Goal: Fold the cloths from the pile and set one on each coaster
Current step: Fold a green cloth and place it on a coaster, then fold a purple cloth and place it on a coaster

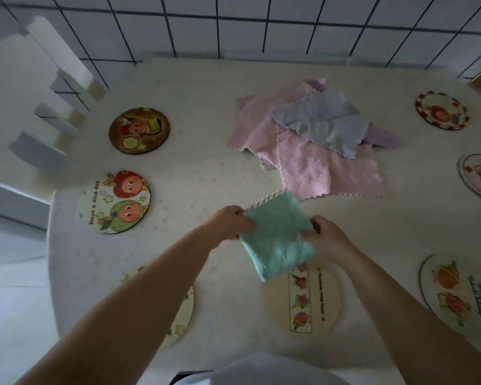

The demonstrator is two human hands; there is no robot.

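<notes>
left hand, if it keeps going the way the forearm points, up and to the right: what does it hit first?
The left hand already grips the green cloth, so that comes first. Beyond it, the line likely reaches the near pink cloth at the edge of the pile, though the hand's height above the table is unclear.

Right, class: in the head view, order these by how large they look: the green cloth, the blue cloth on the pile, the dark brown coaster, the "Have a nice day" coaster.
1. Blue cloth
2. Green cloth, though folded, held up and nearer the camera, so unsure
3. "Have a nice day" coaster
4. Dark brown coaster, probably alike, just farther away
</notes>
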